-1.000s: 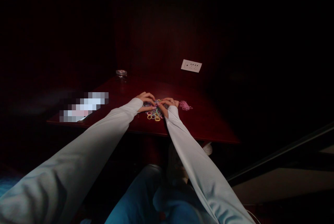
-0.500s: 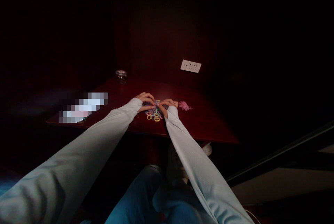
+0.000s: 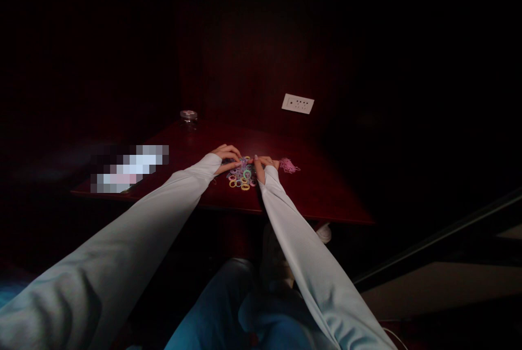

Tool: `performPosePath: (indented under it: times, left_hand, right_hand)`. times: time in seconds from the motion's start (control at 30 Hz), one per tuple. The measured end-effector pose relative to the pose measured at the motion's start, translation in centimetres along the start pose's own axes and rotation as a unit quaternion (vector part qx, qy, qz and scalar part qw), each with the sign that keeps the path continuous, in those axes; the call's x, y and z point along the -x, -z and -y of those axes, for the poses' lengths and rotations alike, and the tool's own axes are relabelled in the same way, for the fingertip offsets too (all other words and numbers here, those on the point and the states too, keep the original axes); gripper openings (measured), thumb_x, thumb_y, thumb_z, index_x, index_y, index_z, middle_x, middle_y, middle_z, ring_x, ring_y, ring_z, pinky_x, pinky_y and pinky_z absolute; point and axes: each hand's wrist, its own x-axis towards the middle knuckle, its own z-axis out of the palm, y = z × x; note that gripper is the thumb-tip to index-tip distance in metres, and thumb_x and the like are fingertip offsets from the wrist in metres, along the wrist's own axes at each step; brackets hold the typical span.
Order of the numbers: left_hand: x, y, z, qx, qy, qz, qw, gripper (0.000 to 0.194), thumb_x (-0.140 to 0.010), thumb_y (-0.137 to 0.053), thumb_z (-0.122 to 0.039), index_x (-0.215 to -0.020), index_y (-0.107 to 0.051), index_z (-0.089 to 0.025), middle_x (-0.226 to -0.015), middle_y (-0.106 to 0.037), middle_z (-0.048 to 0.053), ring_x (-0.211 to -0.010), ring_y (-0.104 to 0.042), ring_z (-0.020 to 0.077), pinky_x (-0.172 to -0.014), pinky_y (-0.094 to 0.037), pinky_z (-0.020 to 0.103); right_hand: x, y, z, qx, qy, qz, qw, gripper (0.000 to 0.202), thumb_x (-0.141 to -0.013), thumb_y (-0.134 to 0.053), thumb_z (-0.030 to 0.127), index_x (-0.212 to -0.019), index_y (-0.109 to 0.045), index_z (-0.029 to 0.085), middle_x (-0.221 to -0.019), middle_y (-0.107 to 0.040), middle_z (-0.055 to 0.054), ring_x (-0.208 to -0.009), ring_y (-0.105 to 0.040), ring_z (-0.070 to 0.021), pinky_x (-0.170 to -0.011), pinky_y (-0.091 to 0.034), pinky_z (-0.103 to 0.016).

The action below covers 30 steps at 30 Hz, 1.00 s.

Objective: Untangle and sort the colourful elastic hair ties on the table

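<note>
A loose heap of small elastic hair ties [image 3: 240, 172], mostly pale purple with yellow and green ones, lies on the dark red table. My left hand [image 3: 227, 156] rests at the heap's left side, its fingers bent over the ties and its thumb apart from them. At the right side, my right hand [image 3: 265, 163] has its thumb and forefinger close together. Whatever sits between them, if anything, is too small to make out. Just beyond that hand lies a separate bunch of pink hair ties [image 3: 289, 165].
A clear lidded jar [image 3: 189, 119] stands at the table's back left. Near the left edge lies a flat, bright object [image 3: 130, 169], blurred out by pixelation. On the back wall is a white socket plate [image 3: 298, 104]. The table's front edge [image 3: 244, 209] runs before my knees.
My right hand's thumb and forefinger have drawn back to the right, away from my left fingertips, uncovering more of the heap. My left hand has barely moved.
</note>
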Motion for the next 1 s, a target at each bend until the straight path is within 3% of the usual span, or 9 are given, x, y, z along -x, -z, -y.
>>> performPosePath:
  times: [0.13, 0.37, 0.57, 0.8, 0.9, 1.0]
  left_hand:
    - [0.0, 0.1, 0.0, 0.004, -0.004, 0.004, 1.0, 0.039, -0.092, -0.058, -0.056, -0.081, -0.075, -0.023, -0.1, -0.072, 0.005, -0.092, -0.062, 0.0202, -0.091, -0.044, 0.038]
    - [0.1, 0.1, 0.0, 0.005, -0.004, 0.002, 1.0, 0.036, -0.09, -0.06, -0.055, -0.081, -0.075, -0.024, -0.1, -0.072, 0.004, -0.09, -0.061, 0.0197, -0.09, -0.044, 0.037]
    - [0.1, 0.0, 0.3, 0.003, -0.035, -0.006, 0.999, 0.037, -0.092, -0.058, -0.054, -0.082, -0.075, -0.023, -0.098, -0.071, 0.005, -0.087, -0.062, 0.0197, -0.088, -0.046, 0.038]
    - [0.1, 0.1, 0.1, 0.001, -0.01, 0.006, 1.0, 0.033, -0.09, -0.061, -0.052, -0.082, -0.074, -0.023, -0.1, -0.071, 0.005, -0.089, -0.061, 0.0197, -0.089, -0.044, 0.037]
    - [0.2, 0.2, -0.1, 0.002, -0.023, 0.0, 1.0, 0.033, -0.09, -0.061, -0.052, -0.083, -0.074, -0.022, -0.1, -0.071, 0.005, -0.088, -0.062, 0.0195, -0.089, -0.044, 0.037]
    - [0.3, 0.3, -0.2, -0.001, -0.035, -0.018, 0.999, 0.034, -0.091, -0.059, -0.051, -0.083, -0.073, -0.022, -0.099, -0.071, 0.005, -0.087, -0.062, 0.019, -0.088, -0.043, 0.036]
  right_hand:
    - [0.0, -0.4, -0.2, 0.0, 0.002, -0.017, 1.0, 0.036, -0.093, -0.058, 0.052, -0.077, -0.078, 0.026, -0.096, -0.071, -0.005, -0.107, -0.051, -0.0242, -0.094, -0.038, -0.038]
    - [0.1, -0.3, -0.2, 0.003, 0.032, 0.005, 0.999, 0.023, -0.087, -0.068, 0.046, -0.076, -0.077, 0.028, -0.096, -0.071, -0.003, -0.106, -0.053, -0.0234, -0.093, -0.04, -0.037]
    - [0.0, -0.6, -0.2, 0.008, 0.023, -0.017, 1.0, 0.025, -0.087, -0.069, 0.047, -0.074, -0.077, 0.027, -0.095, -0.071, -0.003, -0.106, -0.053, -0.0231, -0.093, -0.04, -0.037]
    - [0.3, 0.0, 0.4, 0.011, 0.02, 0.019, 1.0, 0.014, -0.083, -0.075, 0.038, -0.074, -0.077, 0.028, -0.098, -0.071, -0.004, -0.109, -0.052, -0.0242, -0.097, -0.038, -0.038]
    - [-0.1, 0.9, 0.3, 0.035, 0.026, 0.008, 0.999, 0.017, -0.085, -0.072, 0.041, -0.076, -0.078, 0.028, -0.101, -0.07, -0.004, -0.11, -0.049, -0.0248, -0.097, -0.036, -0.039]
    - [-1.2, 3.8, -1.1, 0.104, 0.017, -0.054, 0.993, 0.023, -0.088, -0.067, 0.047, -0.08, -0.078, 0.028, -0.109, -0.067, -0.005, -0.112, -0.044, -0.0267, -0.098, -0.031, -0.043]
